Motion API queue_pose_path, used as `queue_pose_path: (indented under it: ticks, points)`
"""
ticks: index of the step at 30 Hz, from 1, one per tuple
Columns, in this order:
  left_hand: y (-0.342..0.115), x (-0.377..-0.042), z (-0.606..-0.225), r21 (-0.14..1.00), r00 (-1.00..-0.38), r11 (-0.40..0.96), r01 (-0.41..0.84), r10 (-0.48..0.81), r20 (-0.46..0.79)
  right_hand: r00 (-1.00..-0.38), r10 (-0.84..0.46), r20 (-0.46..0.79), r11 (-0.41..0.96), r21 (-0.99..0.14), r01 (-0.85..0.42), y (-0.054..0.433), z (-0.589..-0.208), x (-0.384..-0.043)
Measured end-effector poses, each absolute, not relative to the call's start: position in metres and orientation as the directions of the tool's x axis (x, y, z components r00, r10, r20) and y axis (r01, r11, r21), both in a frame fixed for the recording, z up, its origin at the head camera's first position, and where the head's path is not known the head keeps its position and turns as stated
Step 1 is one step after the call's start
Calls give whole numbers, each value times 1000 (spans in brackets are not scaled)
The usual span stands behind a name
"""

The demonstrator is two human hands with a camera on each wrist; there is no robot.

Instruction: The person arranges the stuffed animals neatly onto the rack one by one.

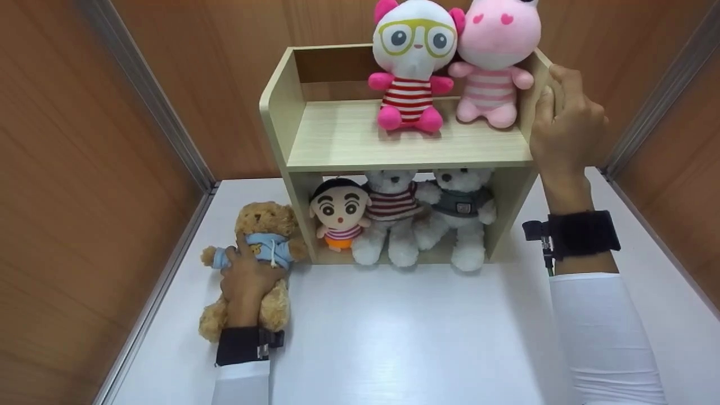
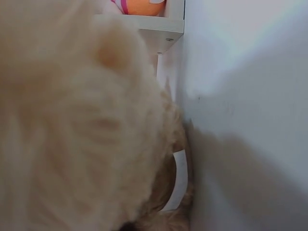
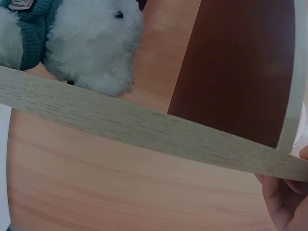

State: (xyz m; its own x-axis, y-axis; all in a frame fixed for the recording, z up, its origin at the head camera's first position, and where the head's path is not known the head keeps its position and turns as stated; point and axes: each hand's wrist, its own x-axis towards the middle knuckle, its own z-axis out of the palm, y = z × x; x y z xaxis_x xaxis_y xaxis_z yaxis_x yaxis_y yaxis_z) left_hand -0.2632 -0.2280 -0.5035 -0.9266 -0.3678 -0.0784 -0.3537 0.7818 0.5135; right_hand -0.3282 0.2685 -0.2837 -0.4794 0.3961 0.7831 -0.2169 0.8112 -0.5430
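Observation:
On the left of the white tabletop, my left hand (image 1: 247, 275) holds a brown teddy bear (image 1: 267, 222) in a light blue hoodie around its belly, one finger reaching up its chest. Blurred fur of the teddy bear (image 2: 82, 125) fills much of the left wrist view and hides the hand there. My right hand (image 1: 571, 121) grips the upper right side panel of a two-tier wooden shelf (image 1: 337, 135), thumb and fingers on the panel's edge. The right wrist view shows part of that hand (image 3: 284, 202) against the panel of the shelf (image 3: 120, 125).
On the upper tier sit a panda plush (image 1: 416, 84) and a pink plush (image 1: 489, 73). The lower tier holds a boy doll (image 1: 340, 208), a white bear in stripes (image 1: 391, 202) and a white bear in a grey-green sweater (image 1: 464, 202). Wooden walls (image 1: 73, 169) enclose the table.

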Motion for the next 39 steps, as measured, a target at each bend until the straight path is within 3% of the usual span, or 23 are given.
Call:
queue_pose_path:
  ticks: [13,22,39]
  points:
    - [-230,-260,-496,550,-921,757,-354,-383,-65,-480,393,784,824,-532,-195,270,-285,-330]
    - [-231,-259,-496,571,-923,760,-311,-385,9,-492,413,766,834,-535,-133,267,-282,-327]
    - [-226,-250,-473,592,-903,756,-279,-416,106,-492,396,775,827,-534,-177,267,-284,-326]
